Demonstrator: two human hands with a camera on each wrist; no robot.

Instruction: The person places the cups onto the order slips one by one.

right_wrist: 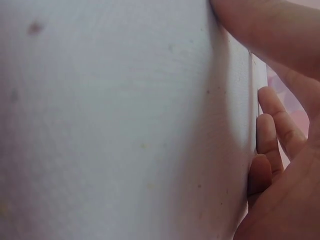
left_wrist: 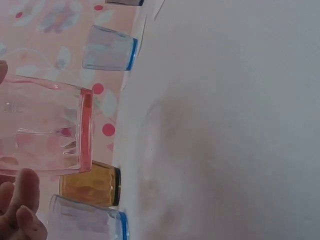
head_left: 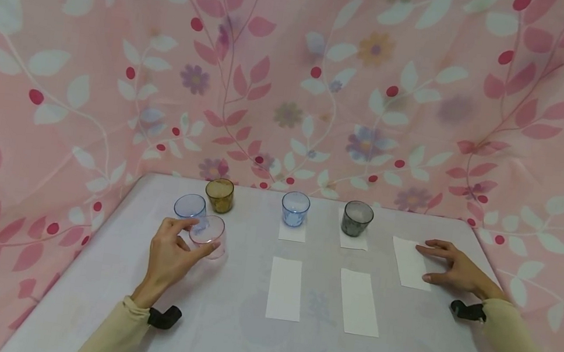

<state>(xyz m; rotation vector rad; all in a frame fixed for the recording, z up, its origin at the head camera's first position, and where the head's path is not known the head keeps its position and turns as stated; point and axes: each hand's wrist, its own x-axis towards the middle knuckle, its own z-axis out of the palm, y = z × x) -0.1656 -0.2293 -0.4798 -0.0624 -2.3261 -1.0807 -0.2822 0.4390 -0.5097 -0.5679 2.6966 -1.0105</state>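
My left hand (head_left: 170, 256) grips a clear pink glass (head_left: 215, 244) between thumb and fingers, on the left side of the table. In the left wrist view the pink glass (left_wrist: 45, 125) appears large, held at its sides. Just behind it are a light blue glass (head_left: 190, 206) and an amber glass (head_left: 220, 195). At the right, my right hand (head_left: 460, 273) rests on a white paper slip (head_left: 408, 265), thumb and fingers spread at its right side. Its fingers (right_wrist: 267, 135) lie against the white surface in the right wrist view.
Another blue glass (head_left: 295, 208) and a grey glass (head_left: 357, 219) stand at the back on paper slips. Two more slips, one centre (head_left: 285, 289) and one to its right (head_left: 359, 303), lie nearer on the white tablecloth (head_left: 220, 333). A pink floral curtain (head_left: 293, 83) hangs behind.
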